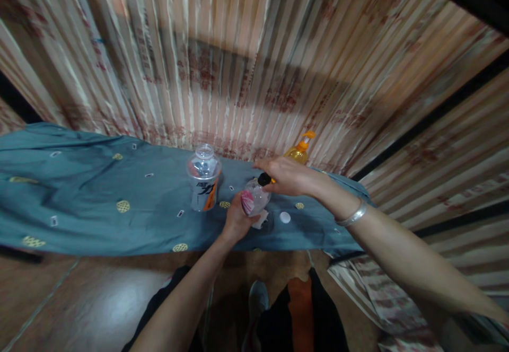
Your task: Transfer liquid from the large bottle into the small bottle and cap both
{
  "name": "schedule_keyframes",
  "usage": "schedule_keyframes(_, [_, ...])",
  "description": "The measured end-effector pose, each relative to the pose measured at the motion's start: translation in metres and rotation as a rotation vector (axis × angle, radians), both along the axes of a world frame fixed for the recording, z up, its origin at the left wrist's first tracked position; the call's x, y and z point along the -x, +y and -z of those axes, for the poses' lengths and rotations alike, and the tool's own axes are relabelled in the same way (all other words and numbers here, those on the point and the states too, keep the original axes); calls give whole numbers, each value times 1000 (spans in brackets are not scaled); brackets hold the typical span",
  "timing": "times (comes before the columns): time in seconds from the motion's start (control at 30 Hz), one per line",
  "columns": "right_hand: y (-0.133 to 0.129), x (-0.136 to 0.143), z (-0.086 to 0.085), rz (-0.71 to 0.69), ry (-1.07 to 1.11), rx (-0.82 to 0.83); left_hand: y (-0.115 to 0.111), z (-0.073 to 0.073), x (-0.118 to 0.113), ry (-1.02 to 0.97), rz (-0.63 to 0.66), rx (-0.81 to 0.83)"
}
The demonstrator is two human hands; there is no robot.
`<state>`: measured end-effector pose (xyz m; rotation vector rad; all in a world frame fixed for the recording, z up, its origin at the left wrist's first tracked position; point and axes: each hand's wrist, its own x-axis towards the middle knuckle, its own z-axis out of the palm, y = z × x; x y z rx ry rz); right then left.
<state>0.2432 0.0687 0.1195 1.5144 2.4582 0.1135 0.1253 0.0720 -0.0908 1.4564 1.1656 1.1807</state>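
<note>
My left hand (237, 218) is wrapped round the lower side of a clear bottle (260, 199) with a pink label, held tilted over the cloth. At the bottle's upper end is a black cap (264, 179), and my right hand (284, 174) is closed on it from above, its fingers partly hidden. Below the bottle lies a crumpled white tissue (261, 219). A white round lid (284, 217) rests flat to its right. To the left, a large clear jar (204, 179) with a white, black and orange label stands upright without a lid.
Behind my right hand stands a yellow pump bottle (298, 152) with an orange pump. A blue-green patterned cloth (91, 182) covers the narrow table. Pleated curtains (222, 66) hang close behind and at the right, and dark frame bars (429, 119) run along the right side.
</note>
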Motion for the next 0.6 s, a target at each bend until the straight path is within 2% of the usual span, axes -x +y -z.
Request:
schedule_keyframes(0.17, [1, 3, 0, 71, -77, -29, 0, -1, 1, 8, -6, 8])
schedule_keyframes(0.33, [3, 2, 0, -5, 13, -7, 0, -1, 2, 2, 15, 17])
schedule_keyframes(0.5, [3, 6, -1, 70, -49, -16, 0, -1, 2, 10, 1, 22])
schedule_keyframes(0.6, [3, 6, -2, 43, -18, -7, 0, -1, 2, 0, 2, 11])
